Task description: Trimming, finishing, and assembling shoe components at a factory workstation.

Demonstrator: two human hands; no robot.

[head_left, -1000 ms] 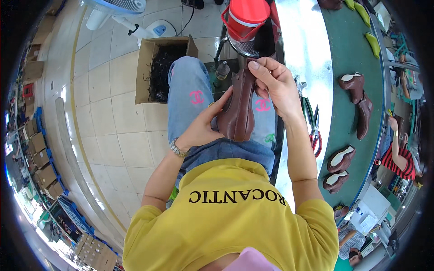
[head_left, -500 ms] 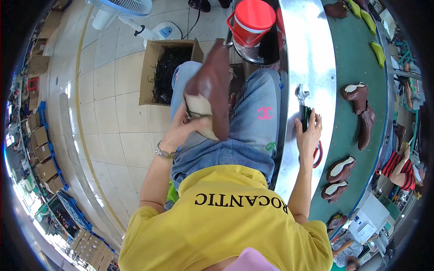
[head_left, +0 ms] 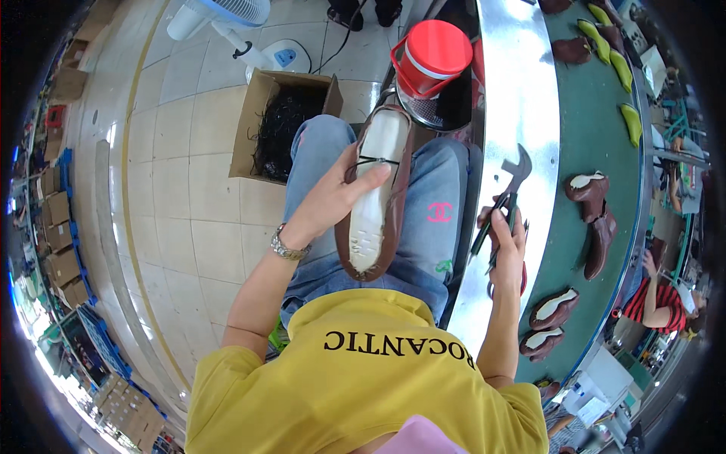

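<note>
My left hand (head_left: 344, 189) grips a brown leather shoe upper (head_left: 401, 185) by its side, above my lap. Its white underside (head_left: 369, 204) faces up, and the leather edge is drawn in around it. Across the middle runs a thin black cord (head_left: 370, 160), with my thumb lying on the underside just below it. Over the metal bench, my right hand (head_left: 508, 236) is closed around the dark green handles of lasting pincers (head_left: 519, 172). The hooked metal head points away from me, and the handles look spread. Beside my right wrist lies a red-handled tool (head_left: 523, 278), partly hidden.
Right of the shiny metal bench (head_left: 508, 91), a green conveyor (head_left: 556, 356) carries several brown shoe uppers (head_left: 600, 242) and yellow-green pieces (head_left: 630, 125). Ahead stand a red lidded bucket (head_left: 437, 49), a carton (head_left: 246, 140) of black strands and a fan (head_left: 219, 23).
My left hand has turned the shoe so its white underside faces up, and moved it slightly right. My right hand has lifted the pincers off the bench.
</note>
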